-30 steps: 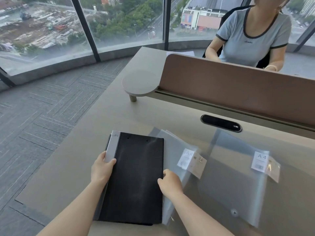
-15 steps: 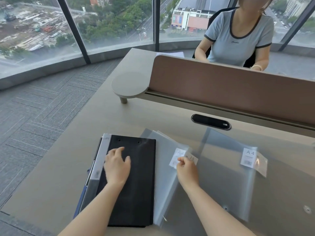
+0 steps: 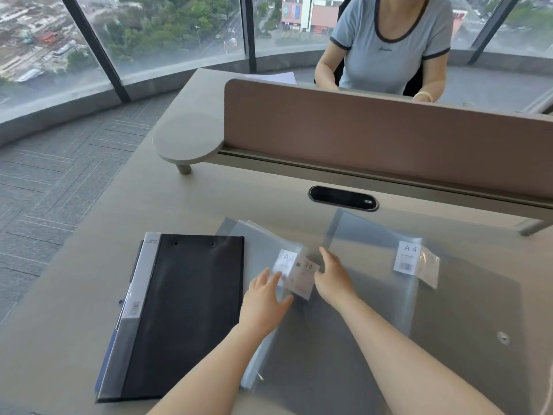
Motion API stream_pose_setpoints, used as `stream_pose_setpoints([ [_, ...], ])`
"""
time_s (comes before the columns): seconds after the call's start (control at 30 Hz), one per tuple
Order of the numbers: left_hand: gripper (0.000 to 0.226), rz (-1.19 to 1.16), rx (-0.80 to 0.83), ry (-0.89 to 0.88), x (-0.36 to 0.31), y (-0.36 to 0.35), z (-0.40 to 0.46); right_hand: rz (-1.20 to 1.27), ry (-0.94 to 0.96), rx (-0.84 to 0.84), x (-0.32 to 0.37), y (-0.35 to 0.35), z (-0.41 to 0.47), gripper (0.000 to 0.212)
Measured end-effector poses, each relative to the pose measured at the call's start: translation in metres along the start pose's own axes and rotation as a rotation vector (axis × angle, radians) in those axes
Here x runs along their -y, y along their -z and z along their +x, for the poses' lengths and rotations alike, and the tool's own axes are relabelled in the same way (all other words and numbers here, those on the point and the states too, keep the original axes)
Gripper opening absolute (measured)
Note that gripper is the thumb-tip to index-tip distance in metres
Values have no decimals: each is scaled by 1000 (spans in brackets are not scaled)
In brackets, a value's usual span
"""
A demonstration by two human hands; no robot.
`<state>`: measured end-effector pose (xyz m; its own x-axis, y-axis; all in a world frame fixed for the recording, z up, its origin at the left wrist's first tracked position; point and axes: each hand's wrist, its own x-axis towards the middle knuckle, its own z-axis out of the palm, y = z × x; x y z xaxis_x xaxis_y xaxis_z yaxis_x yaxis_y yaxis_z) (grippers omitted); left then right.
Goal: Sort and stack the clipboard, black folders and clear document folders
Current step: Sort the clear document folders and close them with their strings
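Observation:
A black clipboard (image 3: 191, 310) lies on top of black folders (image 3: 140, 295) at the left of the desk. Right of it is a fanned pile of clear document folders (image 3: 257, 250) with an A4 label (image 3: 287, 262). My left hand (image 3: 264, 298) rests flat on this pile, fingers apart. My right hand (image 3: 332, 280) touches the pile's right edge beside the label; whether it grips a folder is unclear. A second clear folder (image 3: 371, 250) with its own A4 label (image 3: 408, 256) lies farther right.
A brown divider panel (image 3: 389, 136) crosses the desk behind the folders, with a black cable slot (image 3: 342, 198) in front of it. A round side shelf (image 3: 187, 140) sticks out at the left. A person sits beyond the divider. The desk's left edge drops to grey carpet.
My left hand left the black clipboard and moved right onto the clear folder pile. My right hand shifted slightly right along the pile's edge. The camera view moved closer.

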<state>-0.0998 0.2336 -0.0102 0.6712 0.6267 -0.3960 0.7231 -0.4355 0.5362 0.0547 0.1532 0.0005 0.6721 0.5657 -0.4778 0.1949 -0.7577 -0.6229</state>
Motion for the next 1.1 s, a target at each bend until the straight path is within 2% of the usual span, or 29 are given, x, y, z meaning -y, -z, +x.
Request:
stream_pose_setpoints([
  [0.2,61,23,-17,6,-4,-13,-2,-43,11,131,3,5,23,65],
  [0.57,42,0,-88,22,-9,-11,-2,-130,22,80,9,10,44,38],
  [0.77,47,-46,-81,41,-16,-8,-4,-42,49,39,15,16,35,9],
  [0.93,53,-121,-100,65,-19,-7,-9,43,107,-21,27,28,17,7],
  [1.1,79,-207,-114,93,-28,2,-22,105,185,-57,43,34,-5,19],
])
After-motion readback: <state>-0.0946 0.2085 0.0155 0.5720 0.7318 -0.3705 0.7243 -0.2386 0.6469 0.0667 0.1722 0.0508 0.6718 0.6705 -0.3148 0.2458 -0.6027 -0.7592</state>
